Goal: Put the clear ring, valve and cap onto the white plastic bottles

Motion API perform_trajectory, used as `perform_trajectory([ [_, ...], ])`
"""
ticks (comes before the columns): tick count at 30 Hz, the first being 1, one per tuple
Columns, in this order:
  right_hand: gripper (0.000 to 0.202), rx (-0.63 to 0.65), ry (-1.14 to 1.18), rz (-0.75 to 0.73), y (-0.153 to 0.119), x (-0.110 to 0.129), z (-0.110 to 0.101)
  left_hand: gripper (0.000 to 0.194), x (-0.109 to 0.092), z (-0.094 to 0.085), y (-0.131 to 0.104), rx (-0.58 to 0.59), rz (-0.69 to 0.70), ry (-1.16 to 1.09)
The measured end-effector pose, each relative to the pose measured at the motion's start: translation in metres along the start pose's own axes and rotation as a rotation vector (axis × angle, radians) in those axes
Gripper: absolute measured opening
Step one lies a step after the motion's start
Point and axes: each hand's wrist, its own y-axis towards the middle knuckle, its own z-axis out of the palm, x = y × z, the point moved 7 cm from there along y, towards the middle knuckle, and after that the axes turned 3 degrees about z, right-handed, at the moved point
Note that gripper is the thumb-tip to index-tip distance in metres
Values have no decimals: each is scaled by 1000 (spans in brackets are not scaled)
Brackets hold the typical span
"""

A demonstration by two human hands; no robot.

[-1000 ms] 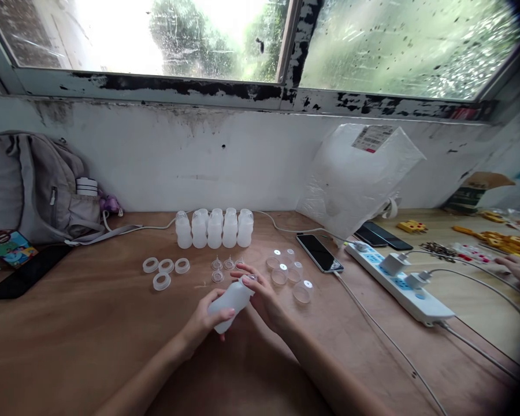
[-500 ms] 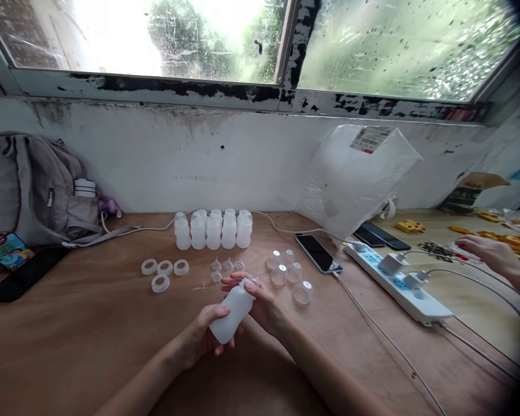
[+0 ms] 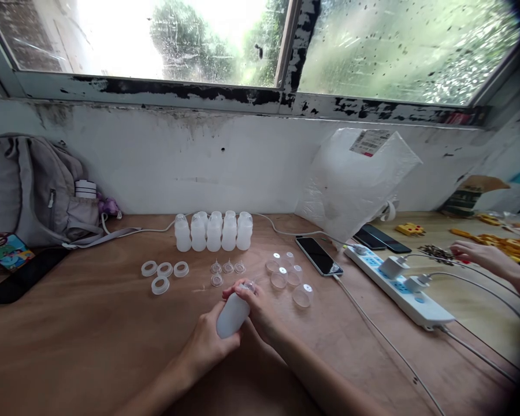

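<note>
A white translucent baby bottle (image 3: 233,316) is held tilted over the table, its neck pointing up and to the right. My left hand (image 3: 212,335) wraps round its body. The fingers of my right hand (image 3: 255,309) are closed round the neck, where a clear nipple (image 3: 249,285) shows at the top. Just beyond my hands lie several clear nipples (image 3: 228,266). To their left are several white screw rings (image 3: 160,285), and to the right several clear domed caps (image 3: 302,295).
A row of capped bottles (image 3: 214,232) stands near the wall. A phone (image 3: 319,255) with a cable and a power strip (image 3: 416,303) lie to the right. Another person's hand (image 3: 481,257) reaches over small parts at far right. A backpack (image 3: 34,190) sits at left.
My left hand has shifted its grip further round the bottle's body. The fingers of my right hand have closed more tightly round the neck. The other person's hand has moved slightly left.
</note>
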Motion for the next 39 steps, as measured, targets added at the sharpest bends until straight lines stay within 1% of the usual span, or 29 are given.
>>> perform_trajectory([
  [2,15,-1,-9,-24,-3,4,1,37,-5,-2,-2,-22,22,12],
  [3,15,13,-2,-20,-5,6,2,40,-5,-1,-2,-4,9,-35],
  [5,14,64,50,5,-8,9,6,41,-3,7,-3,112,-69,-238],
  [8,24,148,168,31,-10,12,12,35,-1,24,-9,356,-223,-629],
  [9,27,160,193,39,-11,12,13,34,-3,27,-12,407,-250,-715],
  [11,24,144,200,62,-10,9,12,33,-5,28,-13,432,-250,-775],
  [13,14,86,172,74,-9,6,9,34,-7,26,-12,409,-221,-725],
  [14,12,58,159,71,-9,6,7,35,-8,25,-11,398,-205,-679],
  [18,14,3,128,16,-10,8,4,40,-6,24,-4,342,-151,-495],
  [22,15,-45,100,-42,-10,9,1,33,-1,21,2,217,-68,-359],
  [25,17,-74,71,-51,-10,8,0,33,0,16,1,109,0,-196],
  [29,20,-68,-16,-81,-12,11,2,37,-5,12,-4,60,41,-28],
  [32,20,-77,-239,-164,-11,23,-1,37,-11,5,-4,16,72,30],
  [35,23,-156,-602,-391,-9,51,-13,43,-11,-10,0,-105,60,19],
  [37,23,-286,-885,-549,-8,71,-28,45,-10,-21,3,-177,42,6],
  [38,20,-374,-1034,-595,-7,80,-37,44,-10,-25,4,-195,32,4],
  [39,18,-465,-1192,-606,-6,86,-47,42,-10,-28,5,-206,23,2],
])
